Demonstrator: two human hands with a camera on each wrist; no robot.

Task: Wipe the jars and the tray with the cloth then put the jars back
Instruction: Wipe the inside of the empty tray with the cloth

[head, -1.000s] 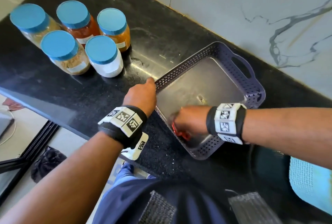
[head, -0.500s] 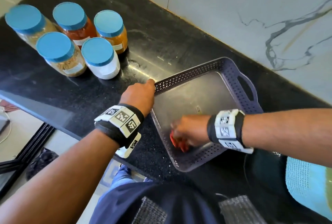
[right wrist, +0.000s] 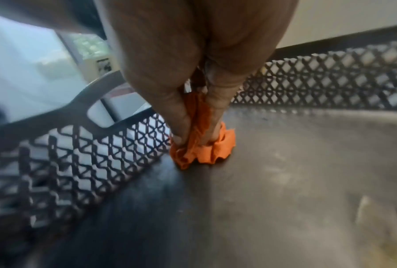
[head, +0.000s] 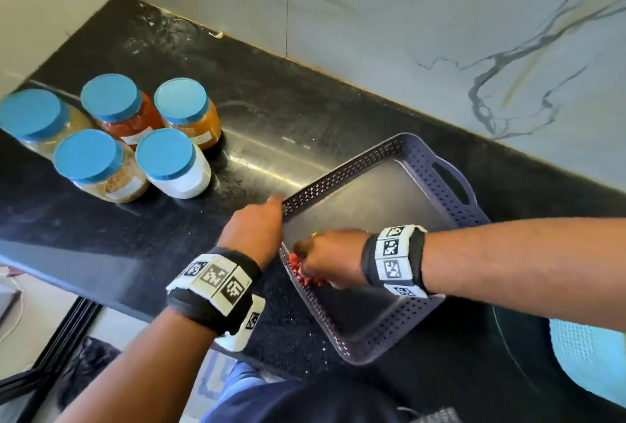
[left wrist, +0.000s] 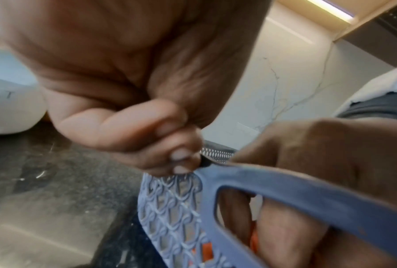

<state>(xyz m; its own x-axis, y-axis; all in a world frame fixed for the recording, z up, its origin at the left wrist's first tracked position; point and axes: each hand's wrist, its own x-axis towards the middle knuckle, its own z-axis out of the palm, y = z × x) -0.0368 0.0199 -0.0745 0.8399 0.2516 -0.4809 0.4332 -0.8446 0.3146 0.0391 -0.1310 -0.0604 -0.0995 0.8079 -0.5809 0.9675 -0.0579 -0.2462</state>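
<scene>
The orange cloth (right wrist: pixel 201 145) sits bunched on the floor of the purple tray (head: pixel 457 182), in the corner beside the near-left wall and its cut-out handle. The right hand (head: pixel 330 261) presses down on the cloth, with its fingers (right wrist: pixel 179 116) clamped around the folds. The tray rests on the black worktop (head: pixel 257 97), one handle end toward the marble wall (head: pixel 406 16) and the other toward the person. The left hand (head: pixel 252 229) grips the tray's rim at its left corner, fingers (left wrist: pixel 147 137) curled together over the lattice edge. Five jars (head: pixel 111 138) with blue lids stand together on the worktop, well apart from the tray on its left; the white jar (head: pixel 174 165) is the closest to the tray. Both wrists carry black bands with printed marker squares.
</scene>
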